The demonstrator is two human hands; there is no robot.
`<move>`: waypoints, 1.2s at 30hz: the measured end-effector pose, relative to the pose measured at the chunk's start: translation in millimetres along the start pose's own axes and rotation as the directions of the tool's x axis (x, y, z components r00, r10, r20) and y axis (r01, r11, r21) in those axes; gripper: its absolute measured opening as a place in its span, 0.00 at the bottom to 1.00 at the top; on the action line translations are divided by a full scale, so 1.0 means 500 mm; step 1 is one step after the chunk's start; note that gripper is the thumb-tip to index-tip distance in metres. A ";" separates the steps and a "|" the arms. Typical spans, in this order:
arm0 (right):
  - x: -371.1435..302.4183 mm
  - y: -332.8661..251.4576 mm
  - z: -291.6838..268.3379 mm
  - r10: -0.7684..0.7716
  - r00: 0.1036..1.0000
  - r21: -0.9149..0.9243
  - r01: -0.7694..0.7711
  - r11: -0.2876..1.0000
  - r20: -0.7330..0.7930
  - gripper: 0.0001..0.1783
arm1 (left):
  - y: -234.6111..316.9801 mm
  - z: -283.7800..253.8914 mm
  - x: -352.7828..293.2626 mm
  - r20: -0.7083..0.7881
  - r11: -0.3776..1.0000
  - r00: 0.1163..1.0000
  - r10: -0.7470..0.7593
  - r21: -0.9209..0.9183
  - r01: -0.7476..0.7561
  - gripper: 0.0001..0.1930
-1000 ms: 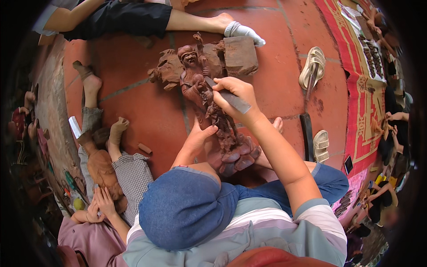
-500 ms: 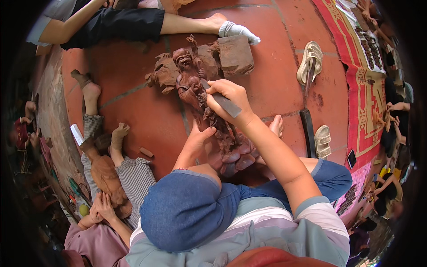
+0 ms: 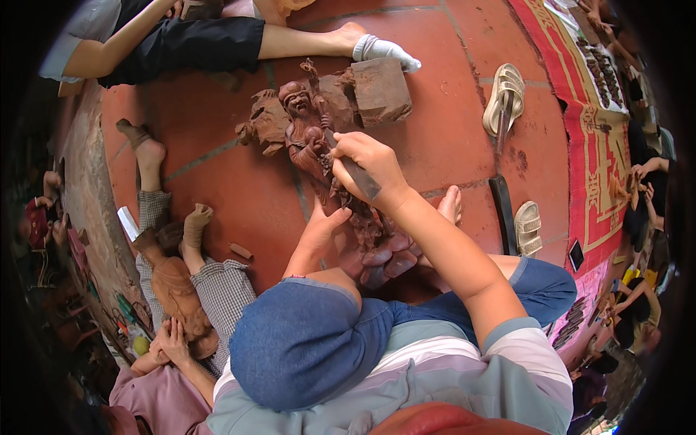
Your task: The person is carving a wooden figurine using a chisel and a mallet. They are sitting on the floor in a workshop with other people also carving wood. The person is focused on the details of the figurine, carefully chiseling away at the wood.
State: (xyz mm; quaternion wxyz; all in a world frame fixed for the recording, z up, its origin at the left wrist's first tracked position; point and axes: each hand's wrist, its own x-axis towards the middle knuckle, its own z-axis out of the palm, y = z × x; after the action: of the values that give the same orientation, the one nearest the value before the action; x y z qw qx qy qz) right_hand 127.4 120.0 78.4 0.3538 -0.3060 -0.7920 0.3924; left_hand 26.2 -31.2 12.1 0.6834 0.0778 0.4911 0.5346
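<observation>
A reddish-brown carved wooden statue (image 3: 308,148) of a bearded figure with a staff leans away from me, its knobbly base near my lap. My left hand (image 3: 320,230) grips the statue's lower left side, with the thumb across its front. In my right hand (image 3: 371,165), pinched between thumb and fingers, is a dark grey flat strip (image 3: 360,177). One end of the strip meets the statue's right side by the figure's hand; its other end passes under my palm. Whether it is a blade or an abrasive strip I cannot tell.
Behind the statue's upper part lie rough wood blocks (image 3: 380,90) on red floor tiles. A long-handled tool (image 3: 502,210) and beige sandals (image 3: 505,100) are at right, beside a red-and-gold mat (image 3: 591,181). At left a person holds another carving (image 3: 177,293); another person's socked foot (image 3: 388,52) stretches out ahead.
My right hand and the strip have shifted slightly left along the statue, and the strip's angle has changed a little. My left hand stays in place on the statue.
</observation>
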 end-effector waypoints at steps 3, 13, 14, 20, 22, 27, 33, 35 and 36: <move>-0.023 -0.009 -0.019 0.022 1.000 -0.032 -0.021 0.999 0.011 0.06 | -0.002 -0.003 0.003 0.016 1.000 1.000 0.010 0.001 -0.010 0.52; -0.023 -0.020 -0.032 0.046 0.997 -0.034 -0.044 0.998 0.068 0.07 | 0.023 0.025 -0.012 0.031 0.999 0.999 -0.026 -0.045 0.028 0.50; -0.018 -0.017 -0.025 0.026 0.998 -0.007 -0.025 1.000 0.059 0.07 | 0.018 0.022 -0.013 0.020 0.998 0.999 -0.039 -0.046 0.040 0.50; -0.028 -0.015 -0.036 0.049 0.994 -0.046 -0.045 0.998 0.101 0.06 | 0.010 0.009 -0.008 -0.001 1.000 1.000 -0.018 -0.025 0.018 0.50; -0.022 -0.019 -0.031 0.042 0.996 -0.043 -0.039 0.998 0.080 0.06 | 0.025 0.030 -0.012 0.005 0.999 1.000 -0.031 -0.035 0.031 0.50; -0.023 -0.001 -0.036 0.065 0.991 -0.036 -0.062 0.997 0.114 0.06 | 0.012 0.016 -0.004 0.011 1.000 1.000 -0.002 -0.030 0.003 0.52; -0.004 -0.002 -0.018 0.019 1.000 0.034 -0.020 0.999 0.022 0.06 | 0.013 0.019 -0.009 -0.008 1.000 1.000 -0.023 -0.020 0.023 0.52; -0.009 0.009 -0.021 0.015 1.000 0.017 -0.015 1.000 0.020 0.06 | 0.013 0.013 -0.008 -0.010 1.000 1.000 -0.017 -0.016 0.017 0.52; -0.016 0.005 -0.033 0.013 0.999 0.018 -0.014 1.000 0.029 0.06 | 0.009 0.013 -0.007 -0.007 1.000 1.000 -0.014 -0.024 0.014 0.52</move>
State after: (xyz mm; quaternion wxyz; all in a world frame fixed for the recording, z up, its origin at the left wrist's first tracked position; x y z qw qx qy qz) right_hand 145.6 121.9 81.0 0.3424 -0.3023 -0.7913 0.4064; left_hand 28.4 -29.1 20.4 0.6863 0.0643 0.4875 0.5360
